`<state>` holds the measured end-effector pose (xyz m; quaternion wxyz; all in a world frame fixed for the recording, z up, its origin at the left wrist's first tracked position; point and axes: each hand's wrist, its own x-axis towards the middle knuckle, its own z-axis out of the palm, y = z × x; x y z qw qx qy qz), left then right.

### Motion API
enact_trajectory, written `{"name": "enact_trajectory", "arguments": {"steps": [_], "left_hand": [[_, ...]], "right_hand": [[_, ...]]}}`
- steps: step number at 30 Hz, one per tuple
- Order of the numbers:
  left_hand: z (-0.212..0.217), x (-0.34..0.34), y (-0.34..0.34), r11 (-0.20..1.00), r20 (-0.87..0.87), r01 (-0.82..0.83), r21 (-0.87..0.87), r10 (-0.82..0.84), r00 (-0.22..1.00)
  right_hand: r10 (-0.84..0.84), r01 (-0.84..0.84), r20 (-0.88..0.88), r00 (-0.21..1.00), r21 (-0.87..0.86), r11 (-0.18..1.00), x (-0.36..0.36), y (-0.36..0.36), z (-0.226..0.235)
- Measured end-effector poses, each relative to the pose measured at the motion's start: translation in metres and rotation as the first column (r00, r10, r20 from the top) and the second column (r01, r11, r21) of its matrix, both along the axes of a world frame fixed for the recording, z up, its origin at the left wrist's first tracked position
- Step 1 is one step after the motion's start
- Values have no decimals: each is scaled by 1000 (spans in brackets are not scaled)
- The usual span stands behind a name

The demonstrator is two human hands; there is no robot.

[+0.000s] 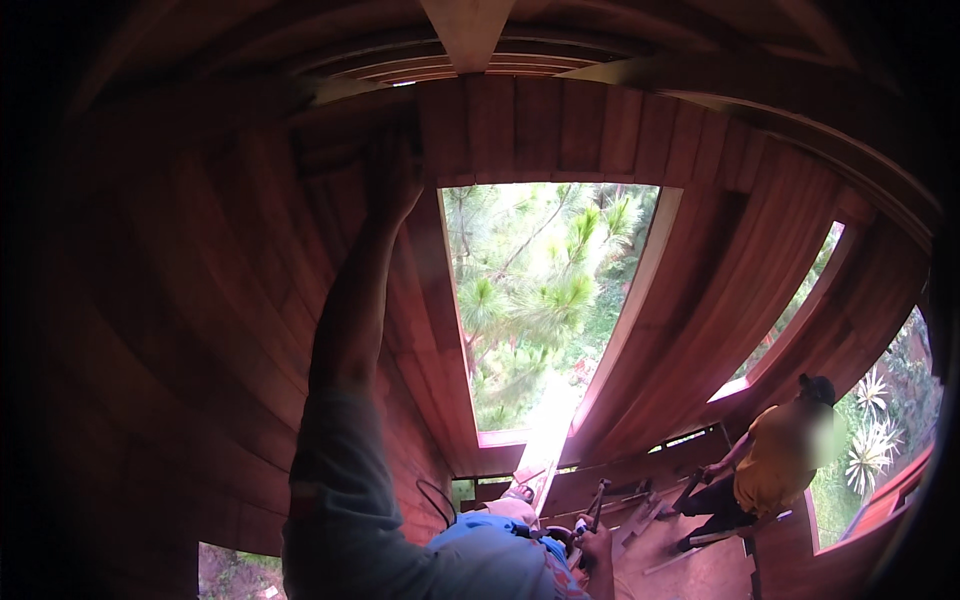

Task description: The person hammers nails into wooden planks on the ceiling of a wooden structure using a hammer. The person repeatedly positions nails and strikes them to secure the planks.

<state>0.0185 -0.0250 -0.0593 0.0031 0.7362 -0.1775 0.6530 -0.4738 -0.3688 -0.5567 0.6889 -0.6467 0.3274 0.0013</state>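
My left arm is raised high, and my left hand (393,178) rests against the dark wooden wall boards (445,130) to the left of the window opening. Its fingers lie in deep shadow and seem stretched upward along the boards. Low in front of my body, my right hand (597,548) is closed around what looks like a hammer (600,503), its head pointing up. A belt with dark gear (545,535) shows at my waist, partly hidden by my shirt.
A bright plank (548,440) slants down from the window opening (540,300). At the right a person in a yellow shirt (775,450) and dark cap stands holding a dark object. Boards and scraps (640,510) lie on the wooden floor. Roof beams (467,35) cross overhead.
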Motion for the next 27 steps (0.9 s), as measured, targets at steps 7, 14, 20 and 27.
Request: {"name": "enact_trajectory", "arguments": {"steps": [7, 14, 20, 27], "left_hand": [[9, -10, -4, 997, -105, 76, -22, -78, 991], [-44, -5, -20, 936, -65, 201, -290, -229, 971], [-231, -106, -130, 808, -477, 252, -532, -532, 700], [-381, -239, -205, 591, -708, 396, -702, -522, -476]], "right_hand": [[51, -51, 29, 998, 25, 998, 10, -1, 30], [-24, 25, 36, 999, -32, 999, 4, -3, 35], [-88, 88, 64, 994, 6, 996, -3, -1, 38], [16, -28, 240, 971, 48, 998, 42, 8, 91]]}}
